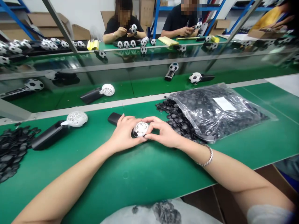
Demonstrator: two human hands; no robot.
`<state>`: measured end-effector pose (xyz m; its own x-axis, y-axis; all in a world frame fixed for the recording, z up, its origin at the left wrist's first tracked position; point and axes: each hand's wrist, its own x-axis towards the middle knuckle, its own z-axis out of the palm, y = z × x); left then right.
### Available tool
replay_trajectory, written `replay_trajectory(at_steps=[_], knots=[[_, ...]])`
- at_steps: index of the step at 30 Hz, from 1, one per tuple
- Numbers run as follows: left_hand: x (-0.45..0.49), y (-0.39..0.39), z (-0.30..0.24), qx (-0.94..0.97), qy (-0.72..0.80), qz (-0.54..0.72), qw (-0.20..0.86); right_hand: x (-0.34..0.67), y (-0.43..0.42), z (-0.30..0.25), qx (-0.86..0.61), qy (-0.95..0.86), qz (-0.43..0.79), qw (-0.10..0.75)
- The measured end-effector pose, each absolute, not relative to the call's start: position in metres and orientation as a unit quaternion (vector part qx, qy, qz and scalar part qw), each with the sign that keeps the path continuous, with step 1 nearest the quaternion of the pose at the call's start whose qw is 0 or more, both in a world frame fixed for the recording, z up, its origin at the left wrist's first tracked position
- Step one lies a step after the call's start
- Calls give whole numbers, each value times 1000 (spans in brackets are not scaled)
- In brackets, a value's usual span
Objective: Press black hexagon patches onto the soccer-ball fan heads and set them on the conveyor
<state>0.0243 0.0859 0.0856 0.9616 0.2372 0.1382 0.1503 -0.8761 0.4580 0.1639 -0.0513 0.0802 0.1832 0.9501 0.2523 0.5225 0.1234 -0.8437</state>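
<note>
A small hand-held fan with a white ball-shaped cage head [141, 128] and a black handle [114, 118] lies on the green bench between my hands. My left hand [123, 134] wraps round the head from the left, fingers curled. From the right, my right hand [163, 132] pinches the cage with thumb and fingers. Right beside my right hand, loose black hexagonal pieces [174, 115] spill from a clear plastic bag [217, 110].
Another white-headed fan [58, 129] lies at left beside a heap of black pieces [11, 151]. More fans [98, 93] sit on the conveyor belt behind. Two people work at the far bench [163, 46] among football-patterned fans.
</note>
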Motion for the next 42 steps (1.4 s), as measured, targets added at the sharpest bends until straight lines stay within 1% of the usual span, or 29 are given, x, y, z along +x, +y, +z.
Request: replay_trajectory(at_steps=[7, 14, 23, 27, 32, 36, 39, 41, 42], knots=[[26, 83, 85, 958, 129, 96, 238, 168, -47, 82, -615, -585, 256, 463], [27, 83, 88, 955, 125, 80, 259, 163, -48, 82, -626, -557, 282, 467], [24, 88, 87, 953, 113, 70, 271, 161, -49, 81, -633, -567, 263, 457], [26, 87, 87, 955, 99, 64, 273, 163, -48, 78, -628, -552, 286, 469], [27, 79, 87, 946, 154, 94, 269, 160, -45, 73, -610, -484, 375, 503], [27, 75, 86, 943, 156, 110, 272, 157, -42, 71, -619, -453, 369, 525], [26, 74, 84, 952, 130, 101, 259, 170, -42, 80, -613, -486, 374, 497], [25, 75, 83, 958, 121, 101, 239, 188, -46, 90, -637, -525, 357, 437], [24, 76, 82, 961, 117, 100, 232, 198, -50, 94, -672, -540, 320, 393]])
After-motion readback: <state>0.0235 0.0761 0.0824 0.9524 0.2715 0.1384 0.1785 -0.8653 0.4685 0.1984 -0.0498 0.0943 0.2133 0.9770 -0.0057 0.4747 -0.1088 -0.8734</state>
